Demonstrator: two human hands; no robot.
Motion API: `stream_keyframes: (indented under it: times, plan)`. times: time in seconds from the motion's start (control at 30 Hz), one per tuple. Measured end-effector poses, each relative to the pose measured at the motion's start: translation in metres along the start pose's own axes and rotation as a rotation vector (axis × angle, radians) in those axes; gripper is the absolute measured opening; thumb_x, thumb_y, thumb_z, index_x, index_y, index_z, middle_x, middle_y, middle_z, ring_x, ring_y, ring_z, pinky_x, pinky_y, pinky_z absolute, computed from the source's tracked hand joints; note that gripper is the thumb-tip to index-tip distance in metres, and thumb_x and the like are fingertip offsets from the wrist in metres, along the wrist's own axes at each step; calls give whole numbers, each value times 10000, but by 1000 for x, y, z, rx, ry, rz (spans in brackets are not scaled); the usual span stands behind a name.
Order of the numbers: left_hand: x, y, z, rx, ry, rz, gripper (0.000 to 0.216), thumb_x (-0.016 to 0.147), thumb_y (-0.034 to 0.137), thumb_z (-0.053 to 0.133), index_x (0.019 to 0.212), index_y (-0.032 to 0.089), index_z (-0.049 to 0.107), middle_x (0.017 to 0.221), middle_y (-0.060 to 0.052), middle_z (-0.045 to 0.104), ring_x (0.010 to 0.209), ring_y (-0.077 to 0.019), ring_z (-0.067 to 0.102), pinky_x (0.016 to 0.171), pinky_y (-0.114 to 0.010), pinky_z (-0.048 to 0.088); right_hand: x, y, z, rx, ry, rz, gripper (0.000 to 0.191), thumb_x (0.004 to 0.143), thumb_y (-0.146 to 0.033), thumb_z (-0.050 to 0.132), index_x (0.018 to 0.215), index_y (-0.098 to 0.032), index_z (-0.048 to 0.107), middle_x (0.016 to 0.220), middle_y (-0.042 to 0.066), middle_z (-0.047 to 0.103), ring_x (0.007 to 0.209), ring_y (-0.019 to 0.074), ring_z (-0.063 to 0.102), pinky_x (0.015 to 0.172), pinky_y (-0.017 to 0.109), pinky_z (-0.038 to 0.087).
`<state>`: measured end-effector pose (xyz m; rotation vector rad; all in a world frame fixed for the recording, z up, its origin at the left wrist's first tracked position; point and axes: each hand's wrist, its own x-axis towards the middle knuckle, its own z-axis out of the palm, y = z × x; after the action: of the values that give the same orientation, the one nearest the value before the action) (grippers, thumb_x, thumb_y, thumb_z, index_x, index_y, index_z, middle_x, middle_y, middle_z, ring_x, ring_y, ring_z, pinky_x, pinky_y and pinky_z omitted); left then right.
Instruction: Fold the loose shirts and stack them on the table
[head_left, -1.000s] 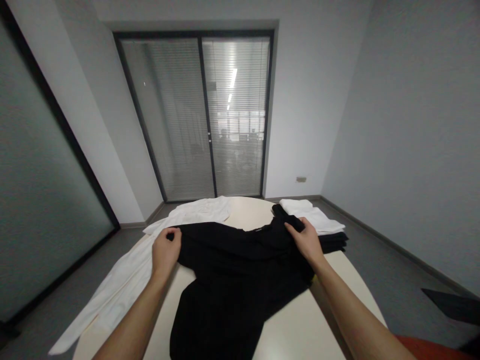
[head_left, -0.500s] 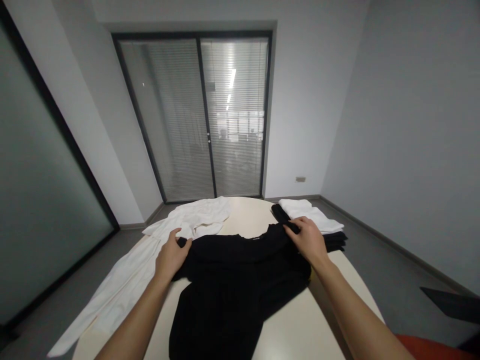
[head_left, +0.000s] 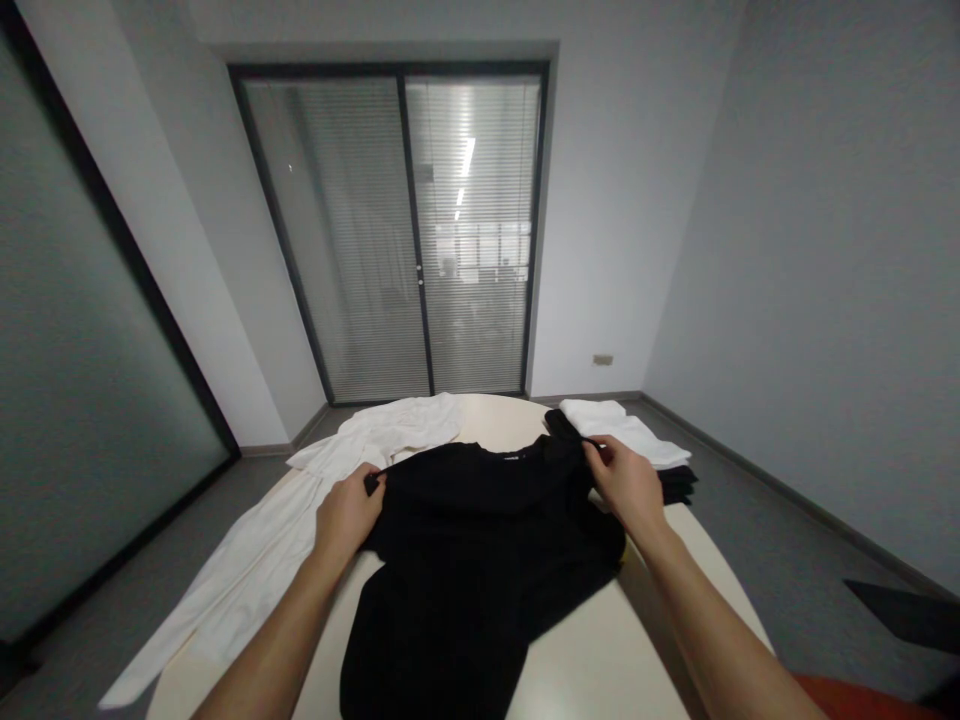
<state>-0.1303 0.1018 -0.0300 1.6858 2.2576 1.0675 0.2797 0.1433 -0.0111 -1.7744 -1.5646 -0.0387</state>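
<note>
Black shirt (head_left: pixel 480 540) lies spread mid-counter (head_left: pixel 592 660). Left hand (head_left: pixel 346 512) at 10 o'clock and right hand (head_left: pixel 628 482) at 2 o'clock each pinch a shoulder, fingers closed on cloth, probably to pull it taut; white garment (head_left: pixel 300 520) at 9, folded stack (head_left: pixel 637 440) at 2

Both bare forearms reach forward from the lower edge, well apart from each other. The left grip (head_left: pixel 346 515) is palm down, its fingers curled closed and the thumb pointing inward. The right grip (head_left: pixel 628 485) is also palm down, with fingers pinched together, slightly farther forward.
</note>
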Motion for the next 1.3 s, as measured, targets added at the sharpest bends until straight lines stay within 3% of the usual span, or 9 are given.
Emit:
stream_keyframes:
  times: [0.13, 0.3, 0.43, 0.6, 0.73, 0.87, 1.0, 1.13, 1.3]
  plan:
    - [19, -5, 1, -482, 18, -160, 177, 719, 360, 685, 826, 220, 708, 908, -76, 738, 1028, -319, 653, 871, -381, 484, 4, 1, 15, 248, -89, 51, 310, 927, -431, 489, 1104, -232, 647, 861, 76, 743, 742, 237, 698, 641, 307, 467]
    - [44, -3, 3, -743, -68, -244, 425, 706, 398, 691, 1053, 153, 697, 859, -75, 744, 801, -237, 709, 690, -321, 542, 17, 3, 43, 575, -196, 78, 317, 918, -413, 462, 1149, -217, 552, 986, 77, 708, 784, 214, 710, 639, 313, 545]
    - [66, 7, -5, -877, -119, -255, 469, 655, 325, 770, 1073, 120, 709, 877, -96, 752, 775, -215, 714, 694, -305, 555, 32, -2, 60, 460, -194, -39, 341, 874, -337, 509, 1181, -190, 537, 1091, 109, 686, 986, 245, 679, 883, 410, 546]
    - [97, 25, -16, -972, -97, -193, 590, 754, 271, 736, 1314, 139, 603, 1147, -141, 719, 1012, -237, 701, 890, -344, 547, 56, -27, 73, 462, -190, -248, 663, 836, -252, 536, 1465, -163, 349, 1478, 158, 471, 1375, 247, 453, 1165, 439, 344]
    - [104, 27, -8, -585, -53, -30, 931, 677, 312, 847, 1492, 202, 412, 1539, -186, 412, 1395, -360, 427, 1113, -456, 386, 64, -44, 79, 466, -224, -364, 837, 823, -245, 577, 1569, -198, 202, 1573, 129, 367, 1475, 232, 307, 1212, 457, 254]
    - [82, 23, 12, 36, 38, 60, 965, 724, 329, 811, 1538, 173, 317, 1640, -240, 78, 1482, -467, 171, 1153, -545, 271, 46, -49, 76, 260, -392, -432, 402, 841, -225, 578, 1239, -194, 632, 1313, 115, 634, 1286, 259, 540, 1121, 427, 376]
    - [40, 29, 26, 274, -45, 157, 677, 857, 420, 644, 1438, 124, 459, 1499, -258, 355, 1335, -426, 447, 1050, -486, 404, 10, -55, 57, 17, -524, -288, 164, 849, -333, 615, 944, -210, 669, 934, 90, 727, 901, 244, 689, 794, 338, 501]
    - [-3, 31, 31, 391, -174, 111, 615, 898, 463, 545, 1421, 149, 470, 1297, -220, 529, 1156, -387, 579, 891, -451, 482, -25, -59, 33, -190, -670, -88, 403, 746, -583, 702, 849, -210, 592, 741, 94, 702, 726, 285, 698, 659, 351, 471]
    - [-20, 5, 38, 275, -250, 118, 603, 873, 303, 602, 1431, 140, 444, 1185, -185, 628, 1041, -335, 649, 840, -392, 483, -54, -51, 33, 176, -938, 3, 378, 762, -390, 730, 989, -237, 469, 515, -52, 608, 488, 192, 625, 521, 265, 423]
